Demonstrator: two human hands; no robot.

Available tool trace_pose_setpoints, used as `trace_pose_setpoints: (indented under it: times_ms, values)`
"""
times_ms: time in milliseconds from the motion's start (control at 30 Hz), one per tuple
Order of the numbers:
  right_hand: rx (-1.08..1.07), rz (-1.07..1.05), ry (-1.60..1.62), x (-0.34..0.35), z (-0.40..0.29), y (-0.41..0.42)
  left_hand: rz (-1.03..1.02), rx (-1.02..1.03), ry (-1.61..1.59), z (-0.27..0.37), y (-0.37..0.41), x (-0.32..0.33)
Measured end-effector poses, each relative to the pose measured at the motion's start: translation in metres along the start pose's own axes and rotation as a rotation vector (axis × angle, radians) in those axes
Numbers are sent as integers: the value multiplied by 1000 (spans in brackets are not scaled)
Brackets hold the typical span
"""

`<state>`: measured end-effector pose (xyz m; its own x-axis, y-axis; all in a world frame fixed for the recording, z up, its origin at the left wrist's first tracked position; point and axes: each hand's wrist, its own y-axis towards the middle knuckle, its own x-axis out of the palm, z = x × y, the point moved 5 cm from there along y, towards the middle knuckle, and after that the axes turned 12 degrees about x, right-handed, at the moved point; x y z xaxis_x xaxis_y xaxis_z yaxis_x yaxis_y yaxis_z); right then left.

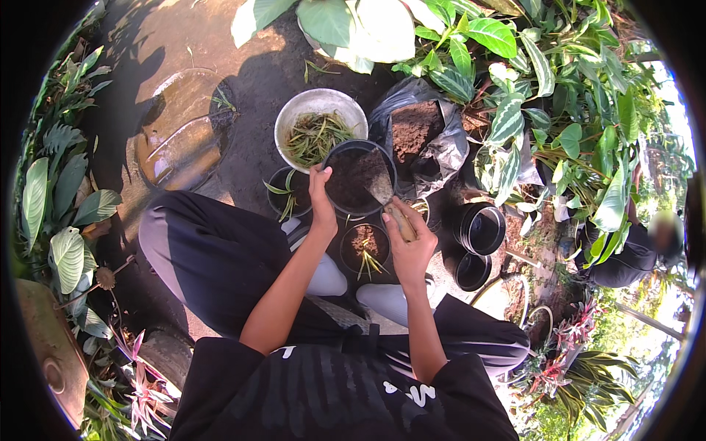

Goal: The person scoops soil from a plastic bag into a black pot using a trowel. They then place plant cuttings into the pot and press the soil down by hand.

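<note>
My left hand (322, 201) grips the rim of a round black plastic pot (345, 182) with dark soil inside. In my right hand (411, 237) is the wooden handle of a trowel (380, 184), its soil-smeared metal blade reaching over the right side of the pot. Just beyond stands a whitish bowl (284, 116) heaped with green plant cuttings (317, 135). To its right, an open black plastic bag (380, 113) holds brown soil (416, 129). Nearer my feet, a small plant (367, 256) sits in soil in a dark pot, and another potted plant (287, 193) stands left of my left hand.
Stacked black pots (480, 229) and a single black pot (473, 272) stand to the right. A round water-filled basin (182, 132) lies at the left. Leafy plants (513, 121) crowd the right side. Another person (620, 253) is at the far right.
</note>
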<state>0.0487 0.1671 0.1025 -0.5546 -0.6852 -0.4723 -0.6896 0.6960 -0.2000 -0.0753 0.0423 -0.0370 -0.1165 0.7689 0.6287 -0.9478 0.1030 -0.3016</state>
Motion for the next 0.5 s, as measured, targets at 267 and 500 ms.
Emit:
trace_pose_setpoints:
  times_ms: [267,500]
  values:
    - [-318,67,-195,-12,-23,-16,12,35,-21,11,-8,13]
    - [-329,81,-171,-13,-20,-27,2,-14,-47,10,-8,9]
